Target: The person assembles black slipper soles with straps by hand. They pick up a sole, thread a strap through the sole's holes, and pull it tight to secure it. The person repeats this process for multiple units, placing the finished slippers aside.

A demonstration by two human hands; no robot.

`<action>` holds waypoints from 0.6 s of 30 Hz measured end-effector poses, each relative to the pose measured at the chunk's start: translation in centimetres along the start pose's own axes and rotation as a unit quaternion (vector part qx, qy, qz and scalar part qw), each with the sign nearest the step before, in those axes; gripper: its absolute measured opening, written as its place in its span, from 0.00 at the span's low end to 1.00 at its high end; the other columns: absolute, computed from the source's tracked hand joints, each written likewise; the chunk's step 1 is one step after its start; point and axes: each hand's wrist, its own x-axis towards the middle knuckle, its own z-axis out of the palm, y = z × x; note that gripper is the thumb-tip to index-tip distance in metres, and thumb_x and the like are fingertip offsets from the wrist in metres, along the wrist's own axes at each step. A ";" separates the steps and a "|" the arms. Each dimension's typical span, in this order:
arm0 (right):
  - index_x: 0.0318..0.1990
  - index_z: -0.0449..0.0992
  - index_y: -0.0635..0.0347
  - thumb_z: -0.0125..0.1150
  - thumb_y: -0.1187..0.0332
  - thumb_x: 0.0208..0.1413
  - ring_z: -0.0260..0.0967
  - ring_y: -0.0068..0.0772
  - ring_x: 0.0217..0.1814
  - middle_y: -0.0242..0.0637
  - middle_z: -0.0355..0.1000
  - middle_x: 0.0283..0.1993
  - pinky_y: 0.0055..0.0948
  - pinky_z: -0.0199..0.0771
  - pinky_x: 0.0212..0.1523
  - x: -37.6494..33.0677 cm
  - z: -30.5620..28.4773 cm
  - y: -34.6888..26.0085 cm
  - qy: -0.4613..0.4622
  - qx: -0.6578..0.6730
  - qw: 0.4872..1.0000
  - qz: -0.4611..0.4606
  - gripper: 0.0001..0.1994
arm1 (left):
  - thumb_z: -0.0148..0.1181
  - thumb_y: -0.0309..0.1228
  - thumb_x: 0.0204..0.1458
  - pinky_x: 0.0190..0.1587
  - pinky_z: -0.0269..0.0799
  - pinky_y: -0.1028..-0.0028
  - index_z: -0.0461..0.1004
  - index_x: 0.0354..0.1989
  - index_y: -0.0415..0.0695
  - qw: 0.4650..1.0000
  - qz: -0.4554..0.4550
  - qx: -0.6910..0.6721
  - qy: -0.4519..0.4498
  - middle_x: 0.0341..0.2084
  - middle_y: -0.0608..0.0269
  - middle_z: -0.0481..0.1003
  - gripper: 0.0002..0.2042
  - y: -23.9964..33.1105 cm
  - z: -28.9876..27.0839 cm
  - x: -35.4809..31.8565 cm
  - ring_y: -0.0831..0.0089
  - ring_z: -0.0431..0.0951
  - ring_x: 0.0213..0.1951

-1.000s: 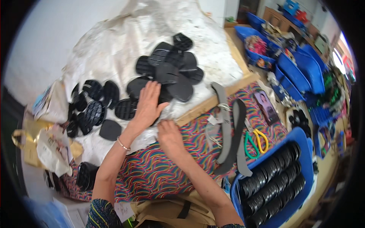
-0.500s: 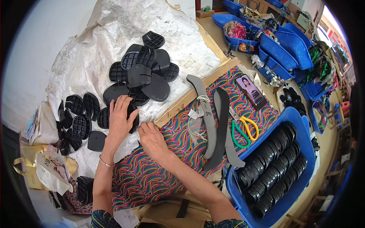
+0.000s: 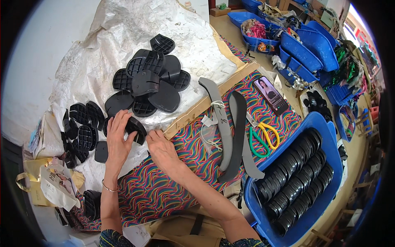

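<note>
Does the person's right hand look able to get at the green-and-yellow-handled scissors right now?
Probably yes: a grey strip and a black strip lie between the right hand and the scissors, but they look low enough to reach over, and nothing seems to cover the scissors.

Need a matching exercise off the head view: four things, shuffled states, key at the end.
Column 1
1. Scissors
2. Phone
3. Lower-right blue bin
4. Left hand

Column 2
A. Filled with rows of black pieces
B. Thumb at a single black piece over the white sheet
C. Yellow and green handles
D. Screen lit, lying on the patterned cloth

Pairs: 1-C, 2-D, 3-A, 4-B
</note>
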 end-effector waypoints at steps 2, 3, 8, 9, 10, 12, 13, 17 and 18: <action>0.38 0.74 0.70 0.57 0.82 0.41 0.66 0.45 0.51 0.44 0.67 0.42 0.37 0.78 0.45 0.0 -0.2 0.2 0.007 0.014 1.000 0.001 0.12 | 0.67 0.19 0.41 0.66 0.56 0.55 0.68 0.57 0.41 1.000 0.011 0.015 0.010 0.58 0.56 0.69 0.30 0.0 -0.2 -0.2 0.56 0.67 0.61; 0.38 0.74 0.70 0.57 0.82 0.41 0.66 0.45 0.50 0.43 0.67 0.42 0.37 0.78 0.44 0.1 -0.3 0.2 0.010 0.021 1.000 0.000 0.12 | 0.67 0.18 0.41 0.66 0.56 0.55 0.69 0.57 0.41 0.999 0.015 0.023 0.016 0.57 0.57 0.70 0.30 0.0 -0.3 -0.3 0.57 0.68 0.61; 0.37 0.73 0.67 0.57 0.83 0.41 0.66 0.45 0.51 0.41 0.67 0.42 0.37 0.78 0.46 0.1 -0.1 0.4 0.002 0.030 0.999 0.015 0.12 | 0.67 0.19 0.42 0.65 0.58 0.54 0.72 0.54 0.42 0.996 0.044 0.059 0.053 0.54 0.57 0.73 0.26 -0.8 -0.2 -1.4 0.59 0.71 0.59; 0.37 0.74 0.67 0.57 0.83 0.41 0.66 0.45 0.51 0.41 0.67 0.42 0.37 0.77 0.46 0.2 0.0 0.4 0.007 0.035 0.999 0.010 0.12 | 0.67 0.19 0.42 0.65 0.58 0.54 0.73 0.54 0.42 0.994 0.051 0.070 0.062 0.53 0.57 0.74 0.25 -1.1 -0.5 -1.6 0.59 0.71 0.59; 0.37 0.74 0.67 0.56 0.83 0.42 0.66 0.45 0.51 0.41 0.68 0.42 0.38 0.77 0.46 0.2 0.2 0.6 0.015 0.038 0.999 0.007 0.12 | 0.67 0.19 0.42 0.64 0.60 0.55 0.74 0.51 0.42 0.992 0.058 0.074 0.079 0.51 0.57 0.75 0.23 -0.8 -0.7 -1.6 0.59 0.73 0.57; 0.37 0.75 0.66 0.56 0.82 0.43 0.66 0.45 0.51 0.41 0.69 0.43 0.39 0.76 0.47 0.3 0.8 0.8 0.029 0.047 0.998 -0.002 0.11 | 0.67 0.18 0.42 0.62 0.62 0.55 0.74 0.49 0.41 0.992 0.060 0.065 0.092 0.50 0.57 0.76 0.22 -1.4 -1.0 -2.1 0.59 0.74 0.56; 0.39 0.76 0.65 0.55 0.81 0.45 0.67 0.45 0.52 0.40 0.71 0.45 0.39 0.76 0.48 0.3 0.7 0.8 0.004 0.041 0.999 0.011 0.12 | 0.66 0.18 0.41 0.60 0.64 0.55 0.75 0.47 0.41 0.991 0.064 0.061 0.099 0.48 0.57 0.77 0.20 -1.8 -1.1 -2.4 0.59 0.75 0.55; 0.41 0.76 0.65 0.56 0.81 0.46 0.67 0.44 0.53 0.40 0.71 0.46 0.38 0.75 0.50 0.5 0.4 0.5 -0.017 0.030 0.999 0.007 0.13 | 0.66 0.16 0.39 0.57 0.68 0.56 0.76 0.42 0.41 0.985 0.087 0.061 0.134 0.44 0.57 0.78 0.18 -2.3 -2.1 -3.8 0.58 0.78 0.51; 0.39 0.76 0.64 0.57 0.81 0.44 0.66 0.44 0.52 0.40 0.70 0.45 0.37 0.74 0.50 0.4 0.4 0.6 -0.007 0.025 1.000 0.000 0.12 | 0.66 0.16 0.39 0.56 0.69 0.56 0.76 0.42 0.41 0.984 0.089 0.062 0.140 0.44 0.57 0.78 0.18 -2.6 -2.3 -4.4 0.58 0.78 0.51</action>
